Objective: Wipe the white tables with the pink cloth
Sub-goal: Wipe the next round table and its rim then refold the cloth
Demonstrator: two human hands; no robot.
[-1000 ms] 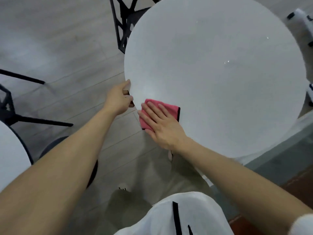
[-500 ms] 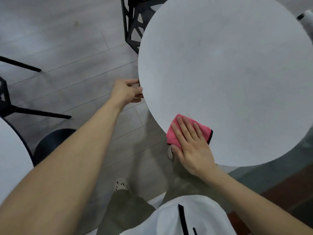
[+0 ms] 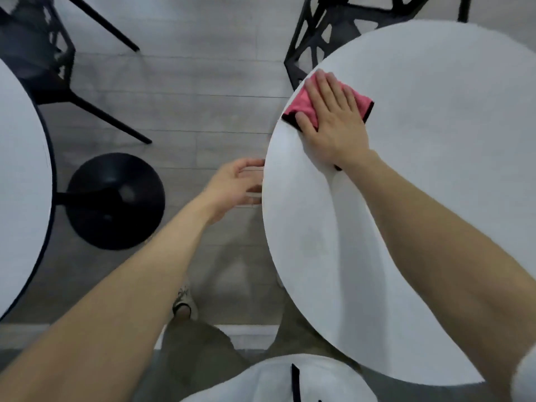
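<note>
The right hand [image 3: 333, 117] lies flat, fingers spread, pressing the pink cloth [image 3: 304, 107] onto the round white table [image 3: 420, 198] near its upper-left edge, in the upper middle of the frame. The cloth (dark-trimmed, folded) shows on both sides of the palm. The left hand [image 3: 236, 184] is at the table's left rim at mid-frame, fingers loosely curled toward the edge; blur hides whether it grips. A second white table [image 3: 20, 175] fills the left edge, its black base [image 3: 116, 200] on the grey floor [image 3: 203, 82]. A black chair [image 3: 324, 39] stands at the top.
</note>
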